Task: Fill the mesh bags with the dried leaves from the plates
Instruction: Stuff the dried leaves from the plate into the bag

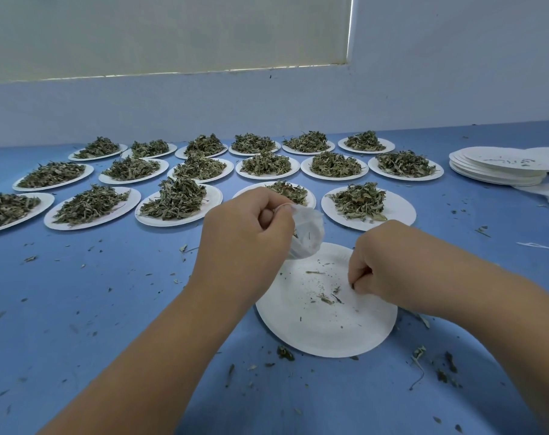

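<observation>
Blue table (78, 340) carries many heaped plates (402, 215) of dried leaves (176, 199) yet to bag, beside a stack of emptied plates (499, 174); the nearest plate (329, 334) is all but cleared. Left hand (245, 233) pinches the mesh bag (307, 233) by its mouth above that plate's far edge; right hand (383, 268) pinches the last leaf scraps (325, 298).

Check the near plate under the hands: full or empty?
Nearly empty: near plate holds only fine crumbs and a few leaf scraps; bare white elsewhere.
</observation>
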### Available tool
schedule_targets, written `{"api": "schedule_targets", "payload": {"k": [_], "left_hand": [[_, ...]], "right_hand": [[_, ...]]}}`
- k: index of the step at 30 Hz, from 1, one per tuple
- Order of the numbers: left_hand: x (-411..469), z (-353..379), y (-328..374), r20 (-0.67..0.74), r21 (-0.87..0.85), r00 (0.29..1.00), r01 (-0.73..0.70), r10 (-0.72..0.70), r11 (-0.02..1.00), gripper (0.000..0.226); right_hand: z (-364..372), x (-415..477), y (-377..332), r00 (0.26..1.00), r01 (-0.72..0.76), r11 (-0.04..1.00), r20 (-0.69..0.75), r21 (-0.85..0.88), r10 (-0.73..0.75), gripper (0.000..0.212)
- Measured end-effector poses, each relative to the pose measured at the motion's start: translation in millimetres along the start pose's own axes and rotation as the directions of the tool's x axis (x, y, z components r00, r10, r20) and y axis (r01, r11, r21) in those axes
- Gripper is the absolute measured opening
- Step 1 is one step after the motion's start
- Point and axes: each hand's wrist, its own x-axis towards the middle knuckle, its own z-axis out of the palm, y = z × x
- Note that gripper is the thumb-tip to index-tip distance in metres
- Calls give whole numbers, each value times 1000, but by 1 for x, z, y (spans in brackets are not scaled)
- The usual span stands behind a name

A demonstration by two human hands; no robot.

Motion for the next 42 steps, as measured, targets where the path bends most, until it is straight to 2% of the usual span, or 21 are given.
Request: {"api": "schedule_targets", "payload": {"k": [6,10,12,14,17,19,21,23,25,28,31,33,35,37,38,40,42], "left_hand": [[-1,1,0,10,5,1000,8,-8,1000,24],[-1,2,1,9,16,1000,10,-10,1000,26],[-1,3,0,10,7,1000,17,-17,1000,26],[0,3,-1,11,2,1000,20,-20,1000,25],[-1,3,-1,13,2,1000,12,-12,1000,26],[-1,3,-1,19,-2,1000,5,-5,1000,25],[-2,4,0,33,-8,999,-7,7,1000,21],[-4,6,1,37,-17,999,-23,23,1000,18],[-5,7,1,38,-23,999,-34,35,999,17],[-5,7,2,42,-23,999,-33,34,999,17],[-5,5,3,31,-37,999,-29,30,999,17],[-6,5,5,31,-46,999,-33,34,998,18],[-7,6,7,43,-61,998,-41,44,997,18],[-9,7,9,67,-78,996,-61,67,995,17],[-11,8,10,79,-83,993,-77,84,994,17],[-14,10,13,105,-98,988,-105,115,990,16],[-17,14,14,135,-112,981,-123,138,986,15]], "right_hand": [[3,-2,-2,997,28,996,-74,-88,-35,31],[6,-2,-2,994,39,994,-93,-101,-48,16],[5,-3,2,997,37,999,-61,-23,-38,16],[0,-5,9,998,51,990,-44,130,-45,14],[-11,-10,14,969,182,873,-233,454,-81,11],[-13,-10,8,909,303,756,-415,581,-45,7],[-9,-7,-3,835,366,752,-550,549,-5,4],[-2,0,-14,785,348,827,-619,441,0,9],[2,9,-20,785,282,877,-619,389,23,16],[6,14,-18,784,246,855,-612,457,102,21],[6,12,-10,775,277,743,-599,609,201,14],[5,9,-9,857,267,629,-478,730,191,20],[6,7,-13,935,234,495,-333,837,120,28],[8,8,-18,949,231,440,-301,867,94,25],[8,10,-21,941,236,450,-318,861,114,19],[9,15,-25,912,244,535,-379,809,156,8],[12,19,-27,895,229,632,-415,740,161,15]]}}
